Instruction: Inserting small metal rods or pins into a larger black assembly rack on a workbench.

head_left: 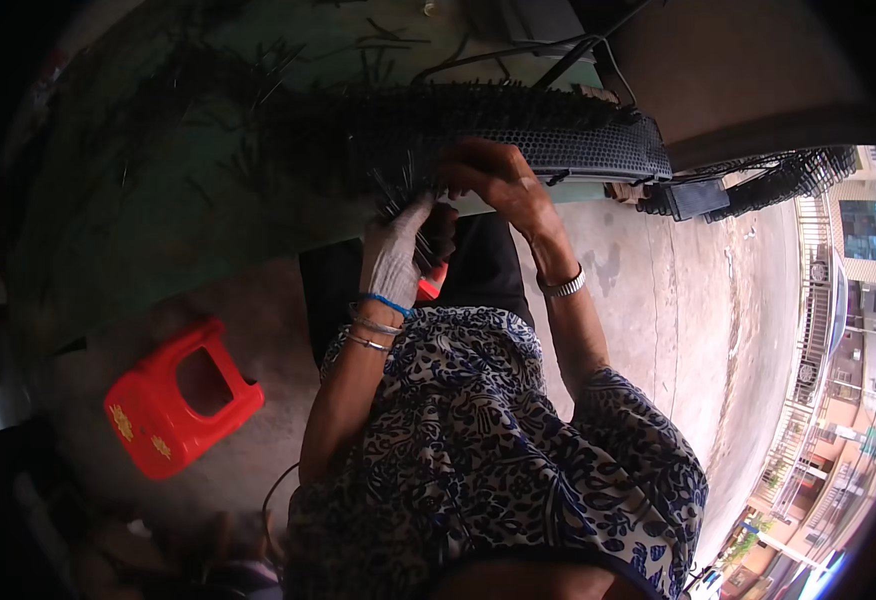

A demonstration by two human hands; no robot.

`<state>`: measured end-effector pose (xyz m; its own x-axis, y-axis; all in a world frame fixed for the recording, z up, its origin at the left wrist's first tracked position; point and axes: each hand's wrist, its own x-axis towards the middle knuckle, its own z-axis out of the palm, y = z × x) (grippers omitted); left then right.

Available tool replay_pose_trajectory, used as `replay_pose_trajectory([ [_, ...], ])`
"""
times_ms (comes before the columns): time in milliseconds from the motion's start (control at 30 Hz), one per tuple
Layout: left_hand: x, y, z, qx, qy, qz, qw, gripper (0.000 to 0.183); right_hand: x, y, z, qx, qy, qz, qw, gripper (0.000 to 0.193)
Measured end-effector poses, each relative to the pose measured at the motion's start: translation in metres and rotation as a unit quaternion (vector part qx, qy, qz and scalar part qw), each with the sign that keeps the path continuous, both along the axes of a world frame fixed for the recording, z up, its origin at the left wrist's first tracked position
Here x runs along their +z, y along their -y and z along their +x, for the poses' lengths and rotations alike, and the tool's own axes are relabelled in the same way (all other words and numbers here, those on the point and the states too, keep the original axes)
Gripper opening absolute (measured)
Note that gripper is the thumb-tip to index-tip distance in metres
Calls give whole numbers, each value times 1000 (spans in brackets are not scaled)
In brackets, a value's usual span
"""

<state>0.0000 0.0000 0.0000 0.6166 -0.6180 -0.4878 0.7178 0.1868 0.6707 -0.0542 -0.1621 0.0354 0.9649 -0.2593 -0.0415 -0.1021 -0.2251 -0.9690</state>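
Note:
My left hand [396,243], in a white glove with dark fingers, is closed around a bunch of thin black strips [390,190]. The strips stick out above and below the fist. Just above and to its right, my bare right hand [498,180] has its fingers bent together close to the bunch; what they pinch is too dark to make out. Beyond both hands lies a long black panel [598,150] full of small holes. Dark bristly pieces [518,105] stand in a row along its far side.
The green tabletop [198,235] carries many loose black strips [273,70] at the far left. A black cable [518,45] crosses behind the panel. On the concrete floor lies a red plastic stool [158,425] at the left. Another bristly black piece [798,180] juts out at the right.

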Motion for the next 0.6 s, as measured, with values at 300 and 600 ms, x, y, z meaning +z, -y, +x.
replay_pose_trajectory([
  [300,7,3,2,65,-153,11,986,22,-2,-12,9,-237,150,-66,958,7],
  [600,-14,10,4,64,-153,-3,986,21,-18,-8,29,-311,167,-320,879,11],
])
